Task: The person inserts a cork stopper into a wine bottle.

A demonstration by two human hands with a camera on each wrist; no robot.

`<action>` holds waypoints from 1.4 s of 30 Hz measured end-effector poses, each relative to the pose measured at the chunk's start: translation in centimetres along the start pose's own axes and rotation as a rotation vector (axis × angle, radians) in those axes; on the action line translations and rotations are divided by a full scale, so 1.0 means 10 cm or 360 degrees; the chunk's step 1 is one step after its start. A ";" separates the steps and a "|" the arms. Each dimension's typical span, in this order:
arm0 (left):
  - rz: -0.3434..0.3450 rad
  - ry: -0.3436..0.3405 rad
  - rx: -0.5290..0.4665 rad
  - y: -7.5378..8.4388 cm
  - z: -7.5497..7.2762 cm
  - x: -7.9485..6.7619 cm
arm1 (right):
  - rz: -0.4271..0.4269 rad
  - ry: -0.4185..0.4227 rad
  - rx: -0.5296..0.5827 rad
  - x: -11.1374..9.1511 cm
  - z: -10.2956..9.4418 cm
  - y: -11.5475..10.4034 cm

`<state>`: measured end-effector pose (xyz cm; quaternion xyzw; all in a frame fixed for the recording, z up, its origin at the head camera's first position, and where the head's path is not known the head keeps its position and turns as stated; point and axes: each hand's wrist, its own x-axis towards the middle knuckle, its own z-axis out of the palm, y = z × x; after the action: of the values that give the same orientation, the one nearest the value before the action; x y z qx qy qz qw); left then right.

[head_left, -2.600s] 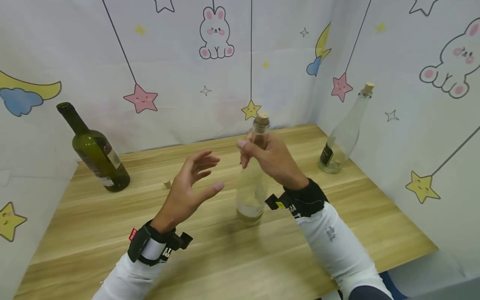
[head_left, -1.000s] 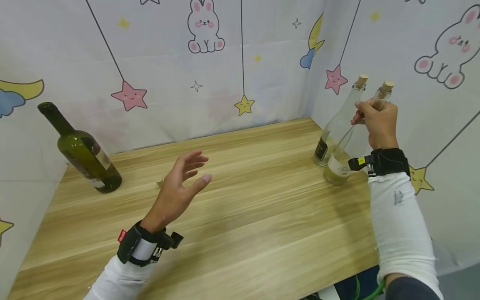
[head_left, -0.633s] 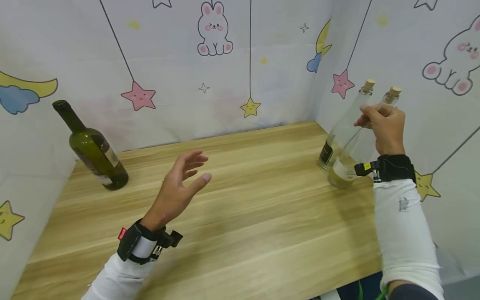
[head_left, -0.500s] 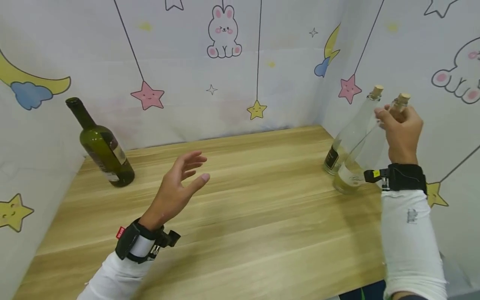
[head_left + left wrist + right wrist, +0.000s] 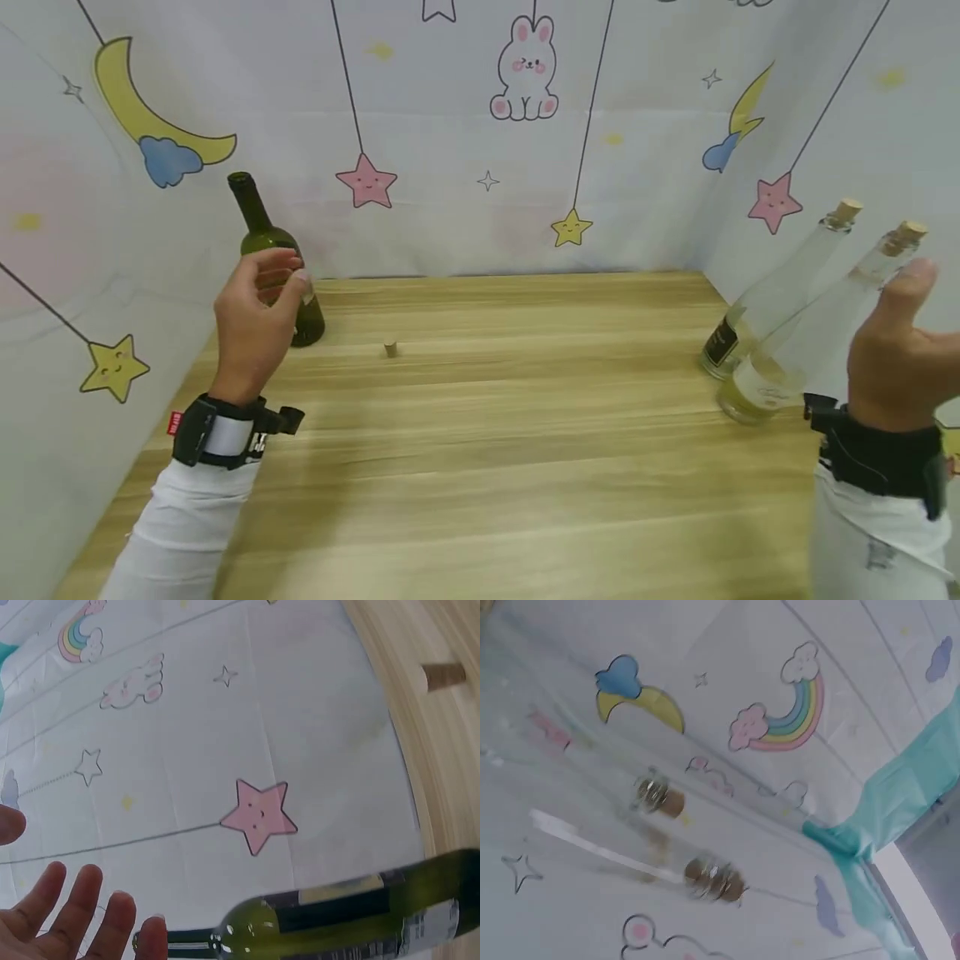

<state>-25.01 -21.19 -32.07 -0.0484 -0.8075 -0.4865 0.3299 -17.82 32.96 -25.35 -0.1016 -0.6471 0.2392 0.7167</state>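
The left hand (image 5: 258, 325) has swung toward nine o'clock, close to the green bottle (image 5: 345, 915), and the right hand (image 5: 896, 358) has released the pale-labelled clear bottle (image 5: 817, 333), now standing toward three o'clock.

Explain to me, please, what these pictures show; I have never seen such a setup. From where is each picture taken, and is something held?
There is no machine: a person works with two bare hands, the left hand and the right hand. The picture with both hands comes from a camera on the head; the one with the green bottle up close, from the left wrist; the blurred one, from the right wrist. On the table are that bottle, a cork and two corked clear bottles. The left hand is by the green bottle with no clear grip on it; the right hand is near the clear bottles. Neither seems to hold anything.
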 end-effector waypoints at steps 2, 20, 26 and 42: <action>-0.0045 0.0088 0.0045 -0.08 -0.04 0.12 | -0.0097 0.0075 0.0235 -0.09 0.08 -0.20; -0.0606 0.0071 0.0193 -0.86 0.11 0.53 | -0.0399 -0.0459 0.0681 -0.88 0.30 -0.39; -0.0615 0.0098 0.0228 -0.88 0.21 0.70 | -0.0407 -0.0478 0.0681 -0.79 0.32 -0.40; -0.0554 0.0053 0.0229 -0.96 0.24 0.68 | -0.0418 -0.0605 0.0609 -0.86 0.36 -0.17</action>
<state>-35.32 -25.92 -36.11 0.1237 -0.8309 -0.4779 0.2566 -21.34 26.87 -31.61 0.1665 -0.7204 0.2768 0.6137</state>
